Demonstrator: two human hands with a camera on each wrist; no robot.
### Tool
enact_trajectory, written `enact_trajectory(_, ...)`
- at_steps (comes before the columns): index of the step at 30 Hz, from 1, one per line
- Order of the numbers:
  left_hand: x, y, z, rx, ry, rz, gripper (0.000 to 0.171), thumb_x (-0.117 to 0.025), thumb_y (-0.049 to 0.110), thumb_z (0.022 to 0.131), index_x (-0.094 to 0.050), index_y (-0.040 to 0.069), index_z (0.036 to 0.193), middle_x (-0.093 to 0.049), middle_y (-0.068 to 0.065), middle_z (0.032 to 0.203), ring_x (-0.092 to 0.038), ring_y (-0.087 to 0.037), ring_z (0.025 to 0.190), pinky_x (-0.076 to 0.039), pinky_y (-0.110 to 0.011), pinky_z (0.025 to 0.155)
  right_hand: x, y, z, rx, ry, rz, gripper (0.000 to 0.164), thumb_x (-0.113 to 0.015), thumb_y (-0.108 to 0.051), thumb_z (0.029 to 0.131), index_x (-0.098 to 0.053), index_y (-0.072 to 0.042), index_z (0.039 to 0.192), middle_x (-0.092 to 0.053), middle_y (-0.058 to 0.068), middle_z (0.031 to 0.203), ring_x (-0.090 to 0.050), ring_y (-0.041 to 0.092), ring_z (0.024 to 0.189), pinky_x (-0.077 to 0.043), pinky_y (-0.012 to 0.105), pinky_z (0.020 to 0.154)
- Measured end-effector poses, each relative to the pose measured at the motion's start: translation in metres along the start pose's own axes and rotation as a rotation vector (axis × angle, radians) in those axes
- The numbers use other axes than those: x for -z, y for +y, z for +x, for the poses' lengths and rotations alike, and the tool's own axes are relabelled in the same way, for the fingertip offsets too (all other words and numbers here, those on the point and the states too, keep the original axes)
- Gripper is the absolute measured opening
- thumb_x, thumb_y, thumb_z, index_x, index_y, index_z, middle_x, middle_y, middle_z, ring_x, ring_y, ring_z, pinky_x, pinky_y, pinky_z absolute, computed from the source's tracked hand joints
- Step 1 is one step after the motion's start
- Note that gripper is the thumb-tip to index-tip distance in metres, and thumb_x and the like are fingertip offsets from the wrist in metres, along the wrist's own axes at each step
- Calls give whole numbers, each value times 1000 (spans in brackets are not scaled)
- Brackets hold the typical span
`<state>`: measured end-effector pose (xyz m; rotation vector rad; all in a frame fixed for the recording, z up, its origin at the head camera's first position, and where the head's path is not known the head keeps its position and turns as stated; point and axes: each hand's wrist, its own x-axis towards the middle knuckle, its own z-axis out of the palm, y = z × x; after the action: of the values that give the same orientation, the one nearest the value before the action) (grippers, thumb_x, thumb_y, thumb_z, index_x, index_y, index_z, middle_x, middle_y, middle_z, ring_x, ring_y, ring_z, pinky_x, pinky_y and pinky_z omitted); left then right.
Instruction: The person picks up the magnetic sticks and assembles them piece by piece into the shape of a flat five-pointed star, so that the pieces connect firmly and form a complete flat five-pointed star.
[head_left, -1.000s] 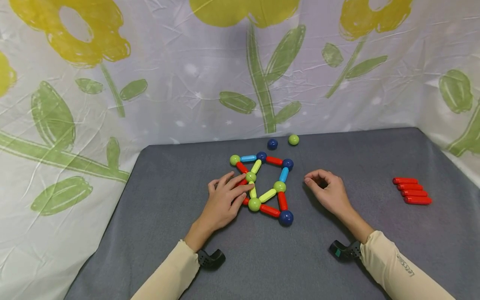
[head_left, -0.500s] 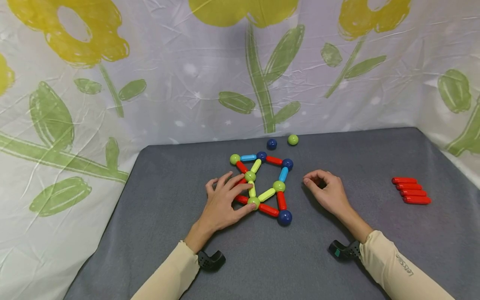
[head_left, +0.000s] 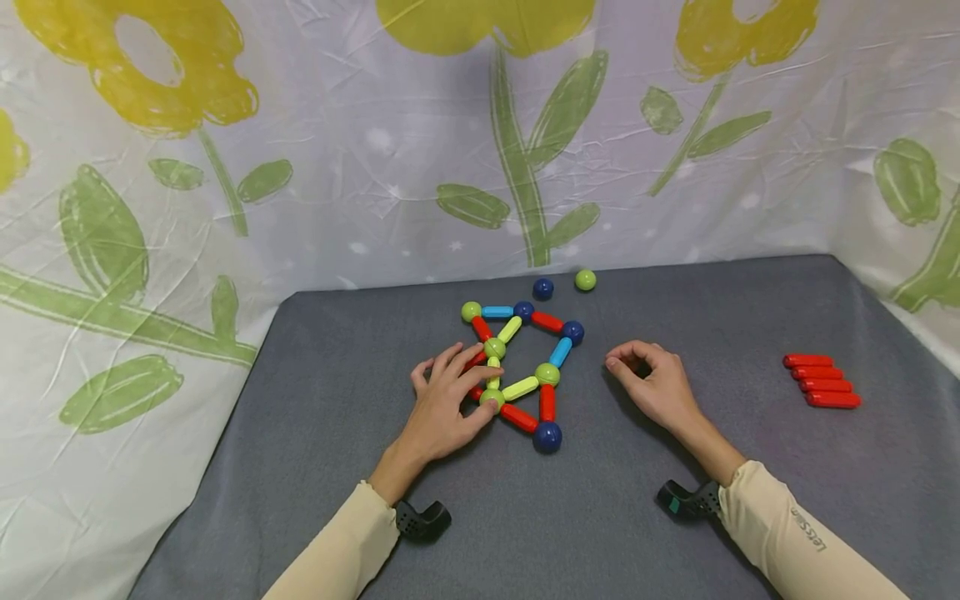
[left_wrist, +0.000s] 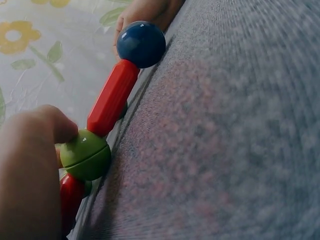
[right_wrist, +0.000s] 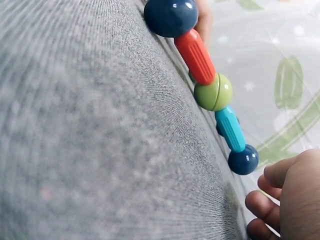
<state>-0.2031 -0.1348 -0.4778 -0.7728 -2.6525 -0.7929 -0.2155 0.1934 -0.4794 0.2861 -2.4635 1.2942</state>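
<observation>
A flat frame of magnetic rods and balls lies on the grey cloth, with red rods (head_left: 519, 418), yellow-green rods (head_left: 520, 388), blue rods (head_left: 560, 352), green balls (head_left: 547, 374) and dark blue balls (head_left: 547, 437). My left hand (head_left: 438, 406) grips its left side, thumb against the lower-left green ball (left_wrist: 86, 155) and fingers over the rods there, hiding part of them. To the right of the frame, my right hand (head_left: 660, 383) rests with loosely curled fingers, nothing seen between them. In the right wrist view its fingertips (right_wrist: 260, 202) are near a dark blue ball (right_wrist: 243, 159).
Behind the frame sit a loose dark blue ball (head_left: 543, 289) and a loose green ball (head_left: 586, 280). Several red rods (head_left: 825, 386) lie side by side at the right. A flower-printed curtain (head_left: 337, 167) stands along the table's back edge.
My left thumb has come onto the lower-left green ball and drawn it left. The frame's lower part has shifted left with it, skewing the shape. The right hand has stayed put.
</observation>
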Motion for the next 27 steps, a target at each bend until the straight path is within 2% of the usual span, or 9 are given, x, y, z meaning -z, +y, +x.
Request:
enact_trajectory(5,-1,0,0,13,-3,-14,40,-62,50,95,-69,29,128,-48,-6,156,-31,-40,149,-10,-68,108,0,1,0,12,4,2,5,-73,-13,94,-77,-10,93,-73,6,80,-55,5,74,-42,26,69)
enact_trajectory(9,-2,0,0,22,14,-26,37,-63,46,94,-70,27,126,-48,-7,156,-29,-41,149,-10,-68,108,0,1,0,13,-10,-1,4,-73,-13,94,-77,-10,94,-74,6,80,-55,7,75,-39,30,75)
enact_trajectory(13,-1,-1,0,39,48,-18,35,-61,38,93,-71,24,124,-49,-9,155,-29,-42,150,-8,-70,109,3,0,1,25,-65,-6,7,-73,-14,94,-77,-10,98,-74,6,82,-54,8,77,-33,35,81)
enact_trajectory(16,-1,-1,-1,57,56,-10,36,-58,33,92,-70,23,124,-49,-8,155,-28,-41,150,-7,-71,109,8,1,2,42,-132,-3,12,-71,-15,96,-76,-8,105,-74,6,88,-56,8,77,-39,32,78)
enact_trajectory(19,-1,-1,-1,73,48,-9,41,-57,33,90,-68,23,129,-48,-7,155,-28,-40,151,-6,-71,110,18,3,3,78,-194,-4,18,-71,-14,96,-74,-7,113,-75,6,98,-60,8,82,-45,27,73)
enact_trajectory(20,-1,-1,0,78,44,-10,43,-57,34,90,-66,23,131,-48,-7,156,-27,-39,151,-6,-71,110,23,4,2,100,-205,-5,20,-72,-13,95,-74,-7,114,-75,7,101,-60,9,85,-44,27,77)
enact_trajectory(23,-1,-1,0,86,40,-14,48,-58,36,90,-63,22,136,-48,-7,156,-27,-38,151,-6,-71,110,41,9,3,195,-205,-45,26,-76,-8,90,-73,-6,115,-75,8,106,-57,11,95,-34,35,87)
enact_trajectory(25,0,-2,0,87,38,-14,49,-58,36,90,-63,22,137,-47,-7,156,-27,-38,151,-6,-71,110,57,15,3,256,-181,-97,31,-80,-4,84,-74,-7,115,-75,8,108,-53,10,98,-27,40,85)
enact_trajectory(27,0,-3,0,89,38,-10,48,-58,36,90,-63,22,136,-47,-7,156,-27,-37,151,-6,-71,110,74,23,4,292,-159,-164,35,-83,-4,80,-75,-8,114,-74,8,109,-49,8,99,-22,39,81)
